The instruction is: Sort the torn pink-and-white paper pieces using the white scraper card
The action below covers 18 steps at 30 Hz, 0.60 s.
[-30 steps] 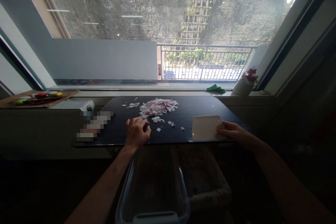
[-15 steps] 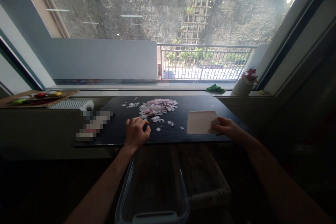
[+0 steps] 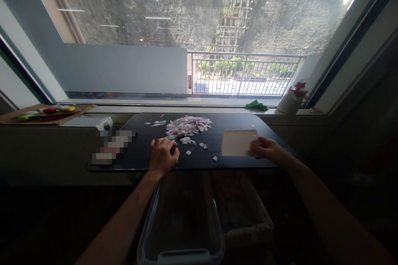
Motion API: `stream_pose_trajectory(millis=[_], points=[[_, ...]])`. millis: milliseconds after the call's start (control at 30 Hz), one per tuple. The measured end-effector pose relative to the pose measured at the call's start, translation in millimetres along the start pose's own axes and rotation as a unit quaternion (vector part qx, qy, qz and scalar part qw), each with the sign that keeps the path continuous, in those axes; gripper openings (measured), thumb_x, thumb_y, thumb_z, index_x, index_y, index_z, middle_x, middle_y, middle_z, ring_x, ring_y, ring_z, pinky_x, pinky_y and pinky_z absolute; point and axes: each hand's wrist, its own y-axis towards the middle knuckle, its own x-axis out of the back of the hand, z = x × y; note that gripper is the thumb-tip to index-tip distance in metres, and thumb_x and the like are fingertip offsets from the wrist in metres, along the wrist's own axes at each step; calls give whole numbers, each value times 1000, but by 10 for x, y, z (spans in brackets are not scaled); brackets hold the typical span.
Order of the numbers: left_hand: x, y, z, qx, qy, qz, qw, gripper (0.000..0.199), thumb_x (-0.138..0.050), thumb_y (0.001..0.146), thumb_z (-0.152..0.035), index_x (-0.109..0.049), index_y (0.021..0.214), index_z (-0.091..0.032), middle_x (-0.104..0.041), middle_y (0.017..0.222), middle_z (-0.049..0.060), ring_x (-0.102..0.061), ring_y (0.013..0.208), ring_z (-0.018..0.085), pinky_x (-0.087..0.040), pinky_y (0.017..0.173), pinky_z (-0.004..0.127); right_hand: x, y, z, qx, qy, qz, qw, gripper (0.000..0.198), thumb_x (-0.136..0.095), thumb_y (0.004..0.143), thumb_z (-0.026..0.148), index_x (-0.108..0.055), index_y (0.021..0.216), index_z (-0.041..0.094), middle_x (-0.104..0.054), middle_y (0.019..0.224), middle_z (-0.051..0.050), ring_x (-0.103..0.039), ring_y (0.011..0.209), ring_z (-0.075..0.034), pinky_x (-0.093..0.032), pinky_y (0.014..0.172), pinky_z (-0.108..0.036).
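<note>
Paper scraps form a pinkish-white pile point(image 3: 190, 125) on a dark table point(image 3: 239, 121), with several loose pieces around it. My left hand point(image 3: 163, 154) rests by the table's front edge, just in front of the pile's left side. Its fingers are loosely curled, thumb and forefinger apart, with nothing visible between them. On the right, my right hand point(image 3: 266, 149) grips the right edge of a thin, flat white card point(image 3: 238, 143) between thumb and fingers. The card is held over the table, right of the pile. A single scrap point(image 3: 215, 158) lies left of the card.
Below the table's front edge stand a clear plastic bin point(image 3: 143, 232) and a dirty, pale-rimmed box point(image 3: 248, 232). Left is a white heater-like box point(image 3: 93, 123) near cardboard point(image 3: 9, 118) with coloured items. A green cloth point(image 3: 256, 105) and a white pot point(image 3: 288, 103) occupy the windowsill.
The single scrap left of the card has shifted slightly toward the table's front edge. Both hands keep nearly the same places, and the right still holds the card. The view has shifted slightly.
</note>
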Motion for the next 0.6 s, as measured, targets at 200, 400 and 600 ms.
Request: stream_pose_trajectory(millis=[200,400,600], points=[[6,2,16,-8,12,1,1000,16,-50,77,-26,-65,82,-22,-70,94,8,-56,107,29,-29,103,53,-340,229,-47,-11,33,26,999,23,-75,60,19,-62,80,19,-69,73,0,-63,63,-13,-51,48,-19],[1,7,34,-11,10,2,1000,16,-51,77,-27,-65,82,-21,-70,93,8,-56,107,30,-29,102,53,-200,129,12,-47,22,85,995,24,-76,55,16,-66,76,15,-68,67,0,-61,58,-13,-49,45,-20],[-4,7,39,-12,6,-2,1000,16,-50,77,-27,-64,82,-22,-70,92,7,-56,107,29,-29,103,52,-92,49,5,-62,17,106,992,32,-77,53,21,-66,83,16,-71,74,-1,-63,62,-15,-47,46,-21]])
